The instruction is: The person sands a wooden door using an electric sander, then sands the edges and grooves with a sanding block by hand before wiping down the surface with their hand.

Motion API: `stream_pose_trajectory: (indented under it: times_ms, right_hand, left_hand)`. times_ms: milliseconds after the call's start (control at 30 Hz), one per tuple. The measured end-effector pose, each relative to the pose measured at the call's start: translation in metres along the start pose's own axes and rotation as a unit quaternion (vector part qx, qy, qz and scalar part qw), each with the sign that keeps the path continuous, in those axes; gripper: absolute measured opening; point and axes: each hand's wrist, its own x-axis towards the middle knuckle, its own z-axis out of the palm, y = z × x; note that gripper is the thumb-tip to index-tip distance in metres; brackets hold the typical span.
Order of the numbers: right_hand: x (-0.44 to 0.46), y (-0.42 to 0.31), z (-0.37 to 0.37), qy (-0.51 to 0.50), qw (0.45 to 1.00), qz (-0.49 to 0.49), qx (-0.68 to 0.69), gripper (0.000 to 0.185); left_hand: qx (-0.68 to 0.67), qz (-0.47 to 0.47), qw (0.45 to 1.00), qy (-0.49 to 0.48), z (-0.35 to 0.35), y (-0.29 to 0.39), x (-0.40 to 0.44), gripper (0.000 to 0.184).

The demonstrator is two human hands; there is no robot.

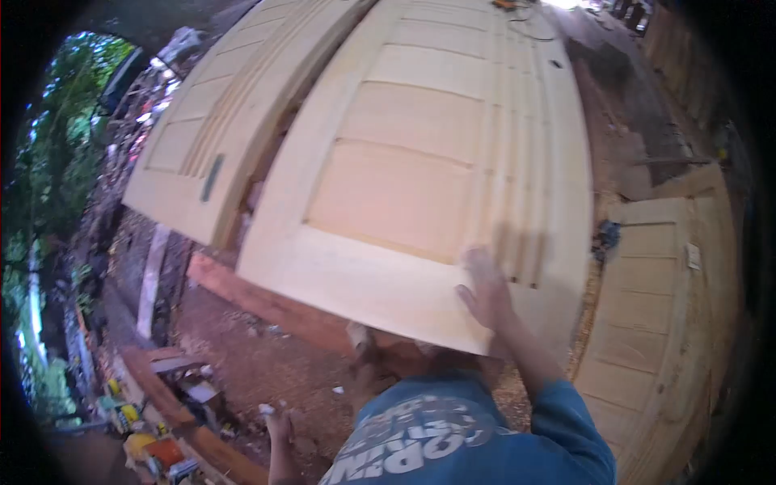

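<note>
A large pale wooden door lies flat in front of me, with recessed panels and several long grooves along its right side. My right hand rests on its near end, beside the groove ends, palm down with fingers stretched out and slightly blurred. Down at the lower left, my left hand hangs over the reddish ground, away from the door. Its fingers look closed, and a small white bit shows at the fingertips; what it is I cannot make out.
A second panelled door with a dark slot lies to the left, across a narrow gap. Reddish beams run beneath. Another panelled door is low on the right. A corded tool sits at the far end. Clutter fills the lower left.
</note>
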Motion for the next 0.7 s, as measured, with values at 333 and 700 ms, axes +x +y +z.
stream_pose_trajectory:
  times_ms: [333,700]
  right_hand:
    - [-0.023,-0.082,0.063,0.024,0.98,0.175,-0.093,0.06]
    - [-0.096,-0.096,0.024,0.184,0.892,0.397,-0.115,0.058]
  left_hand:
    - [-0.017,0.409,0.864,0.293,-0.211,0.394,0.263,0.039]
    - [0.085,0.415,0.86,0.286,-0.182,0.512,0.372,0.044]
